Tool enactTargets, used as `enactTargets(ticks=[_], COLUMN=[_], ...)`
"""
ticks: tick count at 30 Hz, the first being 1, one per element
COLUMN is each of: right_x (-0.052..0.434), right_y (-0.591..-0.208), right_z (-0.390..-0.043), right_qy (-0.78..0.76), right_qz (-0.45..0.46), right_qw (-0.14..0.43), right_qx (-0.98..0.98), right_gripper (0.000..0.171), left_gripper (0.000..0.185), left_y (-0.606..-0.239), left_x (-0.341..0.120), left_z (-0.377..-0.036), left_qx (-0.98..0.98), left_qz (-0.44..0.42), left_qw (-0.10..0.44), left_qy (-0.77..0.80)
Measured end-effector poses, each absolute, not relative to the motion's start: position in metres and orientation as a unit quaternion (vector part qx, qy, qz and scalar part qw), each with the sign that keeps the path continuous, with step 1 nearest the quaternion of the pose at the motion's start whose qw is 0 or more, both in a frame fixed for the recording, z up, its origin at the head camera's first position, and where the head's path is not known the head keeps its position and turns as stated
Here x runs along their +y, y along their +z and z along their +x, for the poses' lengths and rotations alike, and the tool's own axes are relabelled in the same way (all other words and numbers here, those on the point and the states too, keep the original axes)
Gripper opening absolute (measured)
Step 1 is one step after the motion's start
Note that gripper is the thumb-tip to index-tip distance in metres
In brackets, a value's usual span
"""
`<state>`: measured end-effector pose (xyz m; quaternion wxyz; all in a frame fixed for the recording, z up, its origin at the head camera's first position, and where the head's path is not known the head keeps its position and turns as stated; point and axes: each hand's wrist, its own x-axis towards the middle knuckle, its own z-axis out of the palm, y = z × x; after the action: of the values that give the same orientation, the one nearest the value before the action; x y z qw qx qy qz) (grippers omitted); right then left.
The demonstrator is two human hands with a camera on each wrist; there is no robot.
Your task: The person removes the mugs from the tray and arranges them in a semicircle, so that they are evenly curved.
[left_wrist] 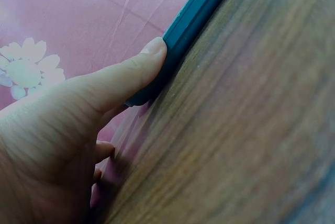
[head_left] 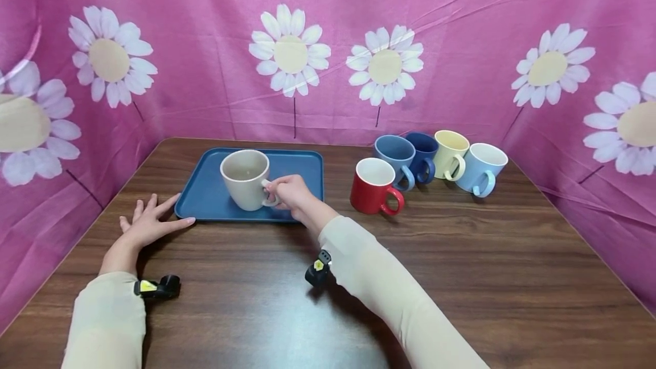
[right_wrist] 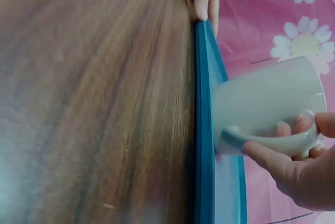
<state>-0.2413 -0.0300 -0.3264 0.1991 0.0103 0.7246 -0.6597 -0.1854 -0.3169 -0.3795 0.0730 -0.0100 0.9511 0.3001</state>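
while on the tray (head_left: 205,195), the beige mug (head_left: 245,178) sits in right hand (head_left: 291,193).

Bare table (head_left: 287,300) before mug cluster (head_left: 430,169)

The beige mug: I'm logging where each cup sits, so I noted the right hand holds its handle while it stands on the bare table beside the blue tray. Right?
Not quite. The right hand does hold the beige mug by its handle, but the mug stands on the blue tray, not on the bare table; the head view shows it.
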Motion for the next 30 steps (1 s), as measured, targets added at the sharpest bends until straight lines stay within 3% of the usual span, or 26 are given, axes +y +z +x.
enactTargets(ticks=[17, 30], right_x=[0.015, 0.069], right_y=[-0.321, -0.309], right_z=[-0.212, -0.177], right_qy=[-0.739, -0.746], right_qz=[-0.006, -0.025], right_qw=[0.19, 0.239], right_qx=[0.647, 0.621], right_gripper=[0.022, 0.017], left_gripper=[0.09, 0.09], left_y=[-0.384, -0.382], left_x=[-0.318, -0.317], left_z=[-0.182, -0.183], left_qx=[0.951, 0.952], left_qz=[-0.006, -0.002], left_qw=[0.071, 0.067], left_qy=[0.302, 0.297])
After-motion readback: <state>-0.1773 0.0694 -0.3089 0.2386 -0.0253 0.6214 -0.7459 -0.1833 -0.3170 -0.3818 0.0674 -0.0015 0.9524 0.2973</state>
